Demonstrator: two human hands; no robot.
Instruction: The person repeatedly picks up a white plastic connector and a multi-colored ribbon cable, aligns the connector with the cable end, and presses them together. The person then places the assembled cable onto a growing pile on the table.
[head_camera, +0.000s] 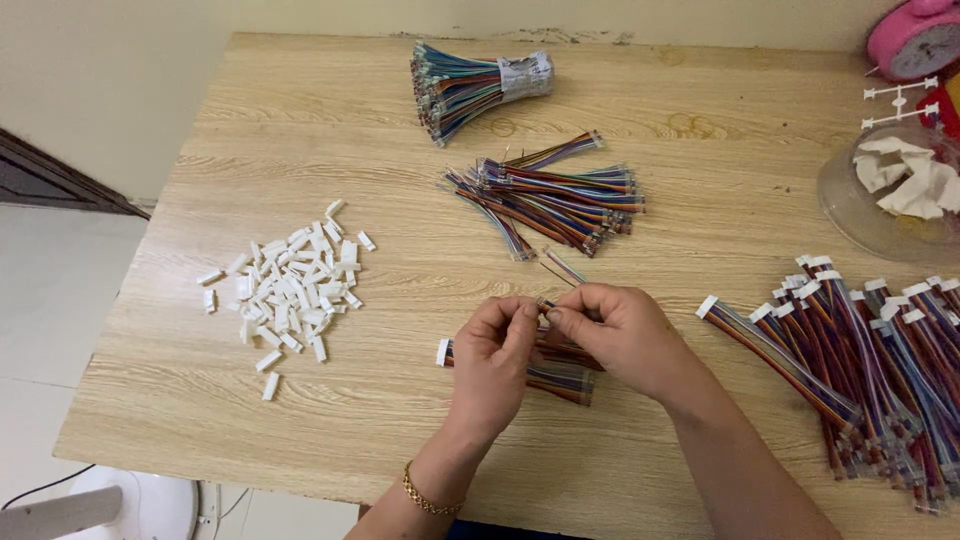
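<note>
Head view. You work over a light wood-grain surface (300, 150). Your left hand (492, 362) and right hand (625, 335) meet at the middle of it, fingertips pinched together on the end of a short multicoloured wire set (555, 372). Grip of both hands: narrow, closed on the wires at their upper end. The wire set lies mostly under your hands and touches the surface; a white connector (443, 351) shows at its left end, just left of your left hand. A gold bracelet (428, 497) sits on your left wrist.

Left of your hands, well apart: a loose scatter of small white connector housings (290, 290). Above your hands, near: a loose pile of coloured wires (555, 195) without housings. Further up, by the far edge: a taped bundle of wires (470, 85), fanned at its left end. Right of your right hand: a heap of wire sets (860, 360) with white connectors fitted. Upper right corner: a clear bowl (850, 205) holding crumpled white paper, and a pink round object (915, 38), partly cut off.
</note>
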